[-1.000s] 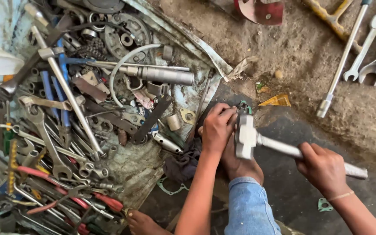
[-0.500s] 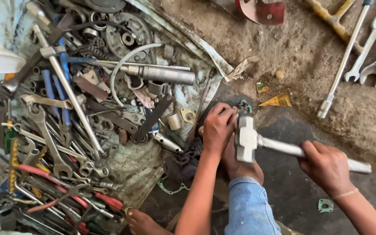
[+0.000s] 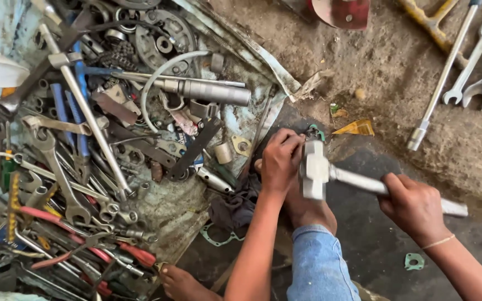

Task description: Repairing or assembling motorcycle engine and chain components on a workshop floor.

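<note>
Down on the dirt floor [image 3: 397,72], my right hand [image 3: 414,206] is clenched around the pale handle of a hammer [image 3: 330,174], fingers wrapped over the shaft about midway along. The hammer lies nearly level, its blocky head just beside my left hand [image 3: 280,159] — touching or almost, I cannot tell which. My left hand is curled tight, fingers bent down over something small at the edge of a dark patch of floor; what it pinches is hidden under my knuckles, though a bit of green ring [image 3: 314,132] pokes out just past them.

My knee in blue jeans [image 3: 319,267] sits below the hammer, with my bare foot [image 3: 182,284] lower left.

Left of my left hand spreads a heap of tools on a worn sheet [image 3: 241,120] — spanners, pliers with red grips [image 3: 57,223], a long steel cylinder [image 3: 207,90], a flat gasket [image 3: 216,234] near a dark rag [image 3: 232,209]. Up right, well apart from my hands, lie a long socket bar [image 3: 442,78] and a few spanners [image 3: 475,56]. A yellow scrap [image 3: 355,128] rests near the green ring.
</note>
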